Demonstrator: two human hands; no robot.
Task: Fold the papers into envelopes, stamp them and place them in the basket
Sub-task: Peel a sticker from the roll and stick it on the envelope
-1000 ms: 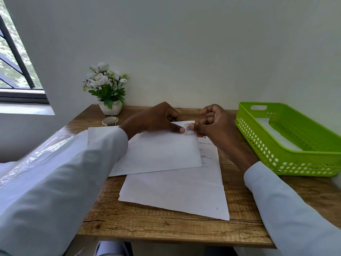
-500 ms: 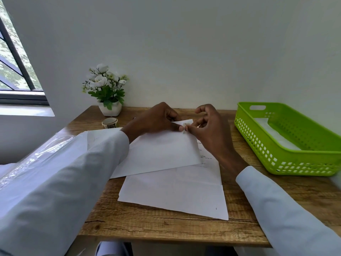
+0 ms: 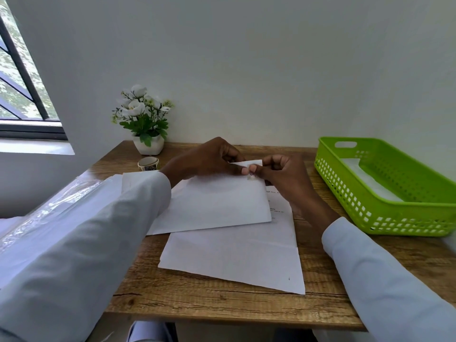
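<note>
Fingertips of my left hand (image 3: 209, 159) and right hand (image 3: 283, 171) meet at the far right corner of the folded envelope (image 3: 217, 203), both pinching it where a small stamp (image 3: 251, 177) sits. It lies on a paper sheet (image 3: 237, 257) on the worktop (image 3: 222, 302), the green basket (image 3: 385, 218) to the right.
</note>
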